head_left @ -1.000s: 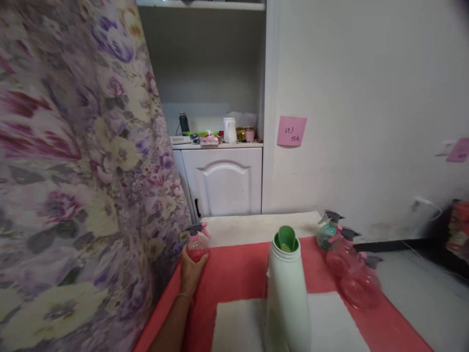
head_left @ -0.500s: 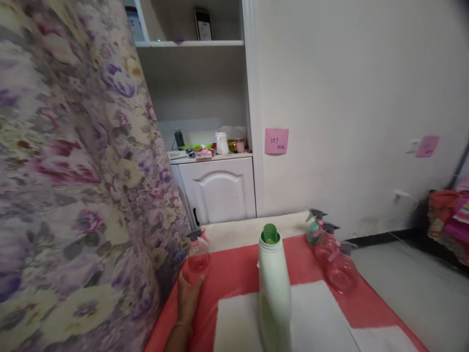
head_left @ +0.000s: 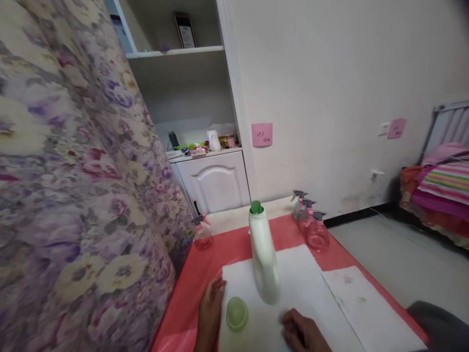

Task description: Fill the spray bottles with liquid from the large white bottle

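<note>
At lower centre, a bottle [head_left: 264, 264] is standing on a white sheet [head_left: 300, 278] over the red table [head_left: 227, 248], with a cap [head_left: 237, 314] lying at lower left of it. The left grip [head_left: 210, 308] is curving beside the cap; the right grip [head_left: 302, 330] is curling at the bottom edge. Three sprayers [head_left: 318, 237] are clustering right of centre.

Pink note [head_left: 262, 134], upper centre: handwritten "243", second line unclear. Pink note [head_left: 396, 128], upper right: illegible.
</note>
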Tool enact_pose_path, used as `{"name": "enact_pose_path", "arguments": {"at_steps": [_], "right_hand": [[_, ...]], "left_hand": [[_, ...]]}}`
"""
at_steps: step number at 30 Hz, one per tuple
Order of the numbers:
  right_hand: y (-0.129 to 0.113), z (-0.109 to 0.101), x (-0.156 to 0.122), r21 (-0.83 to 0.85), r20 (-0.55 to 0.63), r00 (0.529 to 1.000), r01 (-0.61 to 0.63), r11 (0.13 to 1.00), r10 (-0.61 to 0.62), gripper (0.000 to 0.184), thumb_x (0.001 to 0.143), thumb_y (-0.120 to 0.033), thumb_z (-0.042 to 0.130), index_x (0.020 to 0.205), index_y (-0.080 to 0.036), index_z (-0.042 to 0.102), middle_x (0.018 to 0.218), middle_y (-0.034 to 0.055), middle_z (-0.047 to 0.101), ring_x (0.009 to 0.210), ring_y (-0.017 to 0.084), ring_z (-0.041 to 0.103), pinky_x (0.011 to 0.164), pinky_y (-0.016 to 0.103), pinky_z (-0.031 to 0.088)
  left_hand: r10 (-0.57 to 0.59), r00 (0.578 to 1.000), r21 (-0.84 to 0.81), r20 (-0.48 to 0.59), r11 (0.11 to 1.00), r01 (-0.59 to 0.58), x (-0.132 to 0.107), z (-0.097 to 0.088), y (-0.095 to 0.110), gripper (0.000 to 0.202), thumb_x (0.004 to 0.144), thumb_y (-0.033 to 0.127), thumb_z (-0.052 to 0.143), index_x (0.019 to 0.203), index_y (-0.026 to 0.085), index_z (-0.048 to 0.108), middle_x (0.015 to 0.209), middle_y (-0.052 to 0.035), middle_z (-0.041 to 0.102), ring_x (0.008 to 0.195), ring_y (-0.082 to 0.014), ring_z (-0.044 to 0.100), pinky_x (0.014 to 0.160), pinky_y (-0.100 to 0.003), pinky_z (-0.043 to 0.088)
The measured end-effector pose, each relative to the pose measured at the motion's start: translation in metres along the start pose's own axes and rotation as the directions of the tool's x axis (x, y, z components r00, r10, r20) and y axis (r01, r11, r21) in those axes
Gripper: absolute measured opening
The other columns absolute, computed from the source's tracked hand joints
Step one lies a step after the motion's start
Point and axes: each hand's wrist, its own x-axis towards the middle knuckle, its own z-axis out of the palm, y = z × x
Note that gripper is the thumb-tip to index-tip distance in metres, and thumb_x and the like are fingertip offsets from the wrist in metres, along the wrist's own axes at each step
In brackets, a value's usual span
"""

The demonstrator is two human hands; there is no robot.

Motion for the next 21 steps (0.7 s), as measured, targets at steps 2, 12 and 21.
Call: {"name": "enact_pose_path", "arguments": {"at_steps": [2, 12, 21], "right_hand": [[-0.003, -0.002, -0.001, -0.009, -0.003, 1.000, 0.012, 1.000, -0.012, 0.022, 0.083, -0.041, 0.053, 0.091, -0.020, 0.054, 0.070, -0.0013, 0.056, 0.063, 0.015, 0.051, 0.060, 0.026, 0.039], [-0.011, -0.003, -0.006, -0.013, -0.014, 1.000, 0.024, 1.000, -0.024, 0.023, 0.087, -0.043, 0.051, 0.091, -0.021, 0.053, 0.069, -0.0030, 0.051, 0.063, 0.014, 0.047, 0.061, 0.026, 0.037], [-0.003, -0.003, -0.013, -0.056, -0.018, 1.000, 0.003, 0.998, -0.004, 0.032, 0.091, -0.052, 0.046, 0.095, -0.021, 0.056, 0.074, -0.0009, 0.056, 0.071, 0.017, 0.054, 0.067, 0.027, 0.043]], "left_hand": [[-0.005, 1.000, -0.014, 0.019, 1.000, 0.005, -0.013, -0.001, 0.004, 0.051, 0.063, 0.055, 0.071, 0.094, 0.015, 0.069, 0.094, -0.0132, 0.077, 0.095, -0.0315, 0.071, 0.087, -0.044, 0.054], [-0.003, 0.956, 0.222, 0.294, 0.973, -0.066, -0.036, -0.011, -0.008, 0.054, 0.061, 0.039, 0.071, 0.110, 0.015, 0.066, 0.120, -0.0149, 0.070, 0.117, -0.0329, 0.061, 0.104, -0.046, 0.044], [0.078, 0.941, 0.359, 0.328, 0.911, -0.201, -0.046, -0.010, -0.008, 0.041, 0.058, 0.025, 0.067, 0.099, 0.019, 0.066, 0.104, -0.0110, 0.072, 0.103, -0.0293, 0.065, 0.095, -0.040, 0.048]]}}
